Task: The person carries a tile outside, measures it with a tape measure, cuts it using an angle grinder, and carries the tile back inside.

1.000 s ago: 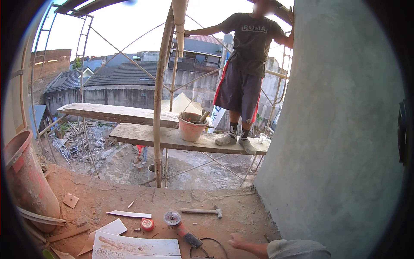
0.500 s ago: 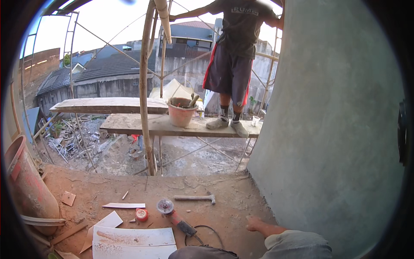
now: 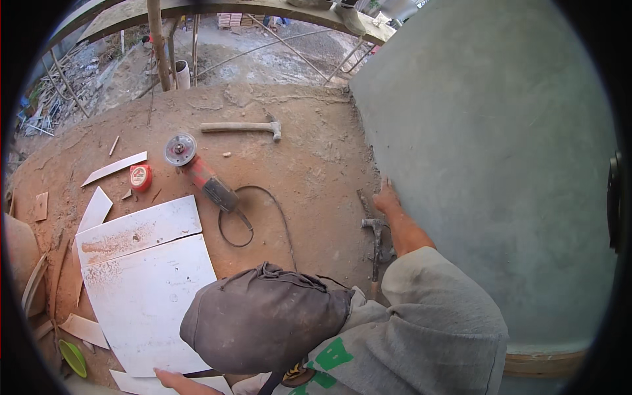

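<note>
My right hand (image 3: 387,197) reaches to the foot of the grey plastered wall (image 3: 487,158), its forefinger stretched out along the bottom edge and holding nothing that I can see. Just below it, a dark-handled hammer (image 3: 376,240) lies by the wall, partly behind my sleeve. My left hand (image 3: 172,380) is at the near edge of a large white tile (image 3: 155,283); most of its fingers are hidden. Left of centre lies an angle grinder (image 3: 207,181), its disc toward the far left. Beyond it rests a wooden-handled hammer (image 3: 240,127).
A red tape measure (image 3: 140,177) and a narrow tile strip (image 3: 115,168) lie left of the grinder. The grinder's cord (image 3: 280,204) loops across the dirty floor. A green bowl (image 3: 72,357) stands at lower left. Past the floor's far edge are scaffold poles (image 3: 158,46) and a plank (image 3: 257,9) with someone's feet.
The view has tipped down toward the floor. My left hand, the large tile's near part and the dark-handled hammer have come into view. The co-worker is now mostly out of view.
</note>
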Demonstrator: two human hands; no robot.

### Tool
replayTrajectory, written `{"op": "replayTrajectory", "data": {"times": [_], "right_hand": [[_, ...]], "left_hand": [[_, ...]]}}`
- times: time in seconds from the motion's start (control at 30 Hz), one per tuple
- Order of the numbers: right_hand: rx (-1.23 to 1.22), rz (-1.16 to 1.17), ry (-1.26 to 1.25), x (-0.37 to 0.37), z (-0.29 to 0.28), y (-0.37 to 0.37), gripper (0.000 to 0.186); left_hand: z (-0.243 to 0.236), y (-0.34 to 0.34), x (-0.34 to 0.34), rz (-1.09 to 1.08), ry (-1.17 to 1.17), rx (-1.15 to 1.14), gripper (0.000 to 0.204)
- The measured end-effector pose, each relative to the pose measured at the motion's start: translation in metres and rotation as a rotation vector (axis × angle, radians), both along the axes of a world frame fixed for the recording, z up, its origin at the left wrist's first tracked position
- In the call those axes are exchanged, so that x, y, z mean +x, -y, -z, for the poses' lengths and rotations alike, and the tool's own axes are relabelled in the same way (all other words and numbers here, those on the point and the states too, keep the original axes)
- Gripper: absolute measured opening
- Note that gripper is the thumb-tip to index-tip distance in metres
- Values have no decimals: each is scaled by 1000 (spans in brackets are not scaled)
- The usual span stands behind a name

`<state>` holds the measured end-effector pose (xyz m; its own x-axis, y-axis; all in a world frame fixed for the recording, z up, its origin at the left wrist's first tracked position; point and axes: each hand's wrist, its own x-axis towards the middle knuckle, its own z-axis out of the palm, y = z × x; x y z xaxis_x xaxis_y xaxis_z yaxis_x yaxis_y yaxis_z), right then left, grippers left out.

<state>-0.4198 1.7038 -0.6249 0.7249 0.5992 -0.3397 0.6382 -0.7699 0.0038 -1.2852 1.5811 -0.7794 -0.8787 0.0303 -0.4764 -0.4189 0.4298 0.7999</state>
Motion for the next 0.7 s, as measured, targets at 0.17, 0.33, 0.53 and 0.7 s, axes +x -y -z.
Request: {"op": "replayTrajectory", "data": {"times": [0.17,0.33,0.53,0.7], "right_hand": [[-180,98,59,4,-25,-1,83],[111,57,-28,-55,18,-27,81],[226,-844,53,-72,1,-31,68],[102,-220,-5,-58,-9,-86,84]], "left_hand": [[24,15,-22,3,30,78,45],[38,31,-37,95,44,-33,48],[28,22,-11,207,-81,-227,48],[62,6,15,245,-372,-779,47]]}}
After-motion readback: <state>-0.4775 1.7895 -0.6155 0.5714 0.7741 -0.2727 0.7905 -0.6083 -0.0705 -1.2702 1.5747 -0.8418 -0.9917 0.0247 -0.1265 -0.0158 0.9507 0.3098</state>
